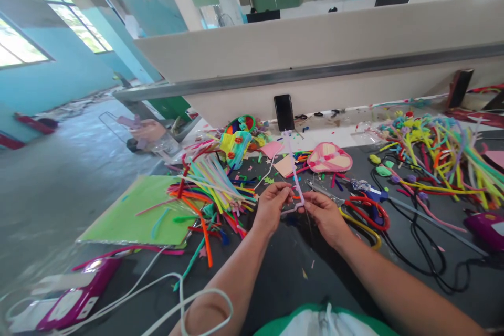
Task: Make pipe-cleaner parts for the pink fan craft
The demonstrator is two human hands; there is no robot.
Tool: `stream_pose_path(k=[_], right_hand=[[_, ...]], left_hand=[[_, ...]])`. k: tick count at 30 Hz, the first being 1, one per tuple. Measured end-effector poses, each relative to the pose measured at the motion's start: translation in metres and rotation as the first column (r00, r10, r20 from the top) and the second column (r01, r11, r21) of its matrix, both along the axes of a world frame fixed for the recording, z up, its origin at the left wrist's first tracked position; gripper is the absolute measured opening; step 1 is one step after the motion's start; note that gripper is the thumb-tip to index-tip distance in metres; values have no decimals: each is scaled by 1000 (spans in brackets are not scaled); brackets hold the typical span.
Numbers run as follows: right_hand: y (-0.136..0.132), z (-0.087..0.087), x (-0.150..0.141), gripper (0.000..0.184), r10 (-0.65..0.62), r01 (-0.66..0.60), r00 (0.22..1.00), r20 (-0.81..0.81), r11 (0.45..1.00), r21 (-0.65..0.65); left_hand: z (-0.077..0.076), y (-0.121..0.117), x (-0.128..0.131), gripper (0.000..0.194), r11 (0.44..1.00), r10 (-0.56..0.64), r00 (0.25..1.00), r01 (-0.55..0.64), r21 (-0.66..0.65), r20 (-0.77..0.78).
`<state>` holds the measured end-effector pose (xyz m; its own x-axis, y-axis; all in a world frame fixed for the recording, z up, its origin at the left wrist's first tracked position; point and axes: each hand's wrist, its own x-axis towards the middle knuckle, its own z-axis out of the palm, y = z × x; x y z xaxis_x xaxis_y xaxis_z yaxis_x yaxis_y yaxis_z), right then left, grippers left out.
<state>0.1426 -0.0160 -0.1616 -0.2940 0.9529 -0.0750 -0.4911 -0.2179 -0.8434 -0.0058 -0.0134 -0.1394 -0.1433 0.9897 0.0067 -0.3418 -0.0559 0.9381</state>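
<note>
Between both hands is a pale lilac pipe cleaner (293, 163), its long end rising up and away from me and its lower end bent sideways. My left hand (274, 203) pinches near the bend with fingers closed. On the other side, my right hand (322, 215) also pinches the pipe cleaner at the bend, thumb against fingers. Just beyond lie a pink heart-shaped piece (329, 157) and pink and peach paper scraps (285, 166). Red-handled scissors (368, 213) and yellow-handled scissors (362, 228) rest right of my right hand.
A bundle of colourful pipe cleaners (214, 181) and a green sheet (134, 210) lie left. More pipe cleaners (441, 157) pile up right. A black phone (284, 112) leans on the white partition (244, 105). A blue glue gun (376, 197), black cables (417, 241) and white cables (181, 294) cross the table.
</note>
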Motion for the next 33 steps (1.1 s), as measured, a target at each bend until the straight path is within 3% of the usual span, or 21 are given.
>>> stream_pose_path(k=[18,27,33], right_hand=[[-2,1,0,25,106,-104,994,-30,993,47],[-4,0,-1,23,162,-160,986,-36,986,48],[-6,2,1,23,188,-186,980,-64,982,43]], left_hand=[[-1,-2,2,24,986,-145,986,150,-71,79],[-2,-5,2,22,982,-124,992,124,-146,12],[-2,-5,4,20,985,-113,994,110,-129,-13]])
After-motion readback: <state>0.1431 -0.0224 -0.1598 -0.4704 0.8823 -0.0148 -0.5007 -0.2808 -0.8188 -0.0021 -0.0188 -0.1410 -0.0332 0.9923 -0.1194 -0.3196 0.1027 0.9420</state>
